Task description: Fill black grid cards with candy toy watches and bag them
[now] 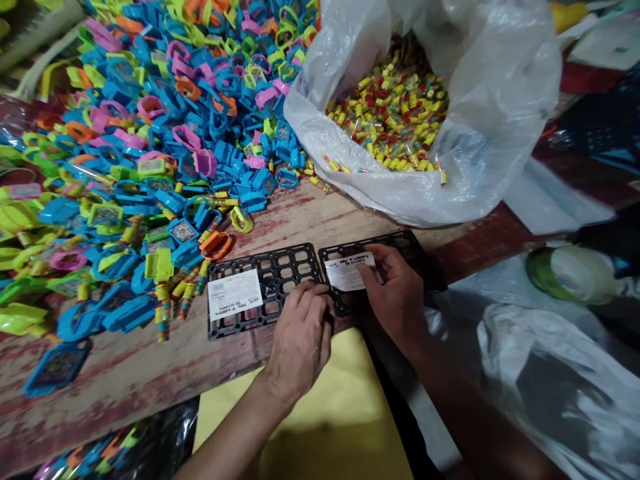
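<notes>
A yellow sheet (pixel 340 380) lies nearest, at the near edge of the worn table (pixel 150 380), under the person's left forearm. Just beyond it, two black grids sit side by side along that edge, presumably to keep both within easy reach. The left hand (pixel 303 333) rests with bent fingers, held close together, on the near right corner of the left grid (pixel 260 256), perhaps to steady it; whether it grips anything cannot be told. A white label (pixel 235 295) lies flat across that grid's left part. The right hand (pixel 397 293) pinches a second label (pixel 345 272) between thumb and fingers, over the right grid (pixel 414 247), its printed face up, likely for control of its angle. Farther back, toy watches (pixel 200 127) heap toward the table's far left corner, beside an open plastic bag (pixel 480 160) of small yellow-and-red tubes (pixel 395 113), its wide mouth seemingly leaving them accessible.
</notes>
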### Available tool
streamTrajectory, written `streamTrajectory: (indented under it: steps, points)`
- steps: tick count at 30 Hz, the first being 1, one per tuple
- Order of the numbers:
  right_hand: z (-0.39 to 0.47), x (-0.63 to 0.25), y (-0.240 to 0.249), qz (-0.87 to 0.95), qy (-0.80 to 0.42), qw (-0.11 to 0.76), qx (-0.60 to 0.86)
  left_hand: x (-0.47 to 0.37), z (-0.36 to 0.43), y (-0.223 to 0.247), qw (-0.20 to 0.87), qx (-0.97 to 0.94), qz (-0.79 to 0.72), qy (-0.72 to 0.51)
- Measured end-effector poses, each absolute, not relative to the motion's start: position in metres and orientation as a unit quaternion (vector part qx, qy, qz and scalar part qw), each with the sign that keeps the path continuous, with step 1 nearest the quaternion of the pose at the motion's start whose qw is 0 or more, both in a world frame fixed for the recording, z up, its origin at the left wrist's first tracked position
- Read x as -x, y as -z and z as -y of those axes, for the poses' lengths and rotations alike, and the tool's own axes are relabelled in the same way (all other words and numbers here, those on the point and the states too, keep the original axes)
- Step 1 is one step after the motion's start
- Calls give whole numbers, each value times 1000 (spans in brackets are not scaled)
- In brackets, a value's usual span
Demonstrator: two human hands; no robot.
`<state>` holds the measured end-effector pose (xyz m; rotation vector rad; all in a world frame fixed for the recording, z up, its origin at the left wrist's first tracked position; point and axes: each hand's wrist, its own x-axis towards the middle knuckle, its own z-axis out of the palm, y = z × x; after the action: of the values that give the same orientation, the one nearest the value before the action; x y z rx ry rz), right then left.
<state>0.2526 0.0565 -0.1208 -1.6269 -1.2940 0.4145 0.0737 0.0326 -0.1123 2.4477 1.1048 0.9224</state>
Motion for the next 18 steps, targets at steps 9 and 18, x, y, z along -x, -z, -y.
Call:
streamTrajectory:
  steps: [9, 18]
  points:
    - [-57, -251, 123, 540, -155, 484, 671, -74, -33, 114, 164, -848, -388, -323]
    - [-57, -250, 121, 558, -130, 467, 674, -70, -30, 112, 177, -830, -394, -352]
